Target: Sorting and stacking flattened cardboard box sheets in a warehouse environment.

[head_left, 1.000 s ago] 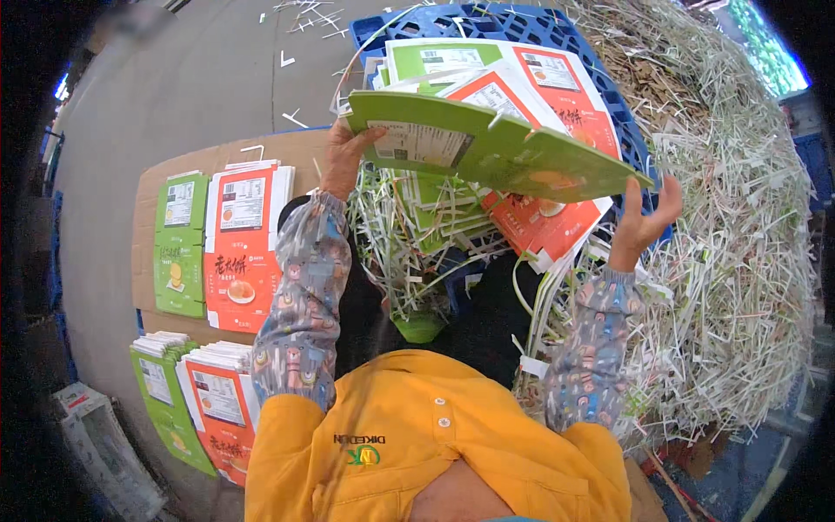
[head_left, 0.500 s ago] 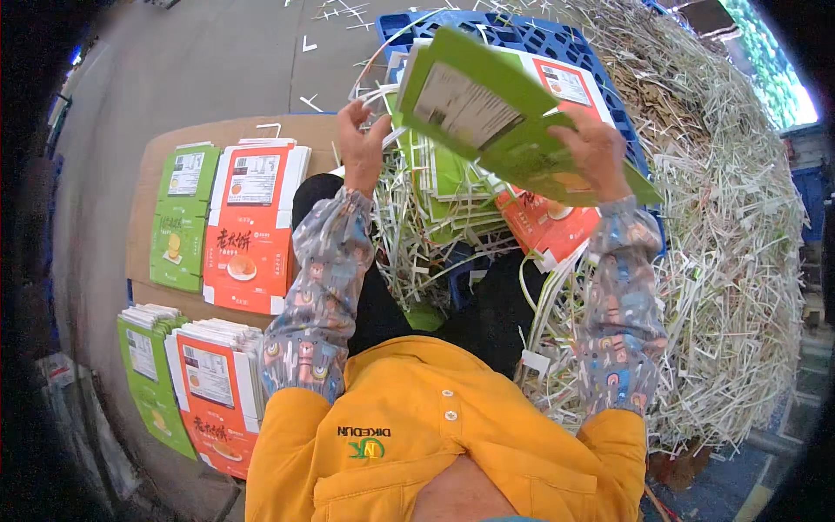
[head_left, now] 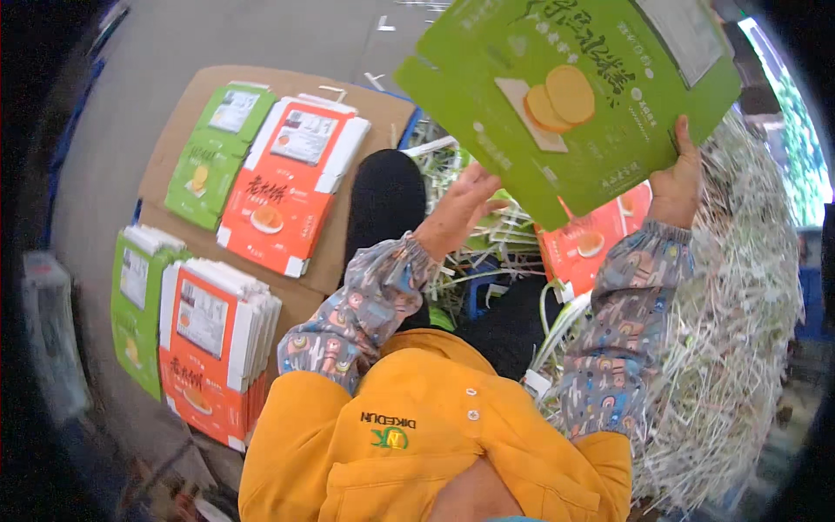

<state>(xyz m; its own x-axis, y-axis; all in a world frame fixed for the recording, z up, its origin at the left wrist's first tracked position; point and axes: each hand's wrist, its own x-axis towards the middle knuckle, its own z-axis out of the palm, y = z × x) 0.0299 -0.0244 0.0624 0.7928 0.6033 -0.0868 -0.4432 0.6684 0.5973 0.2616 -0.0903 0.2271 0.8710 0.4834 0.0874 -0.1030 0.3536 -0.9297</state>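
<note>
A large flat green printed carton [head_left: 609,143] is raised in front of me, tilted, its printed side toward me. My right hand [head_left: 677,181] grips its lower right edge, with the thumb lying on the printed face. My left hand [head_left: 461,207] is just beyond the carton's lower left edge, fingers loosely stretched and apart; whether a fingertip touches the edge is hard to tell. Under the raised carton lies a flat orange carton [head_left: 578,252], partly covered. White and green paper strips [head_left: 435,157] show beside my left hand; the carton hides much behind it.
On a brown cardboard sheet [head_left: 174,130] at left lie green [head_left: 213,157] and orange [head_left: 283,187] carton stacks. Nearer stand another green stack [head_left: 135,313] and a taller orange stack [head_left: 204,352]. A big heap of shredded paper strips [head_left: 722,348] fills the right.
The green carton has swung up and right in my right hand, and its printed face now shows more fully. My left hand has moved right and down. The whole view has shifted.
</note>
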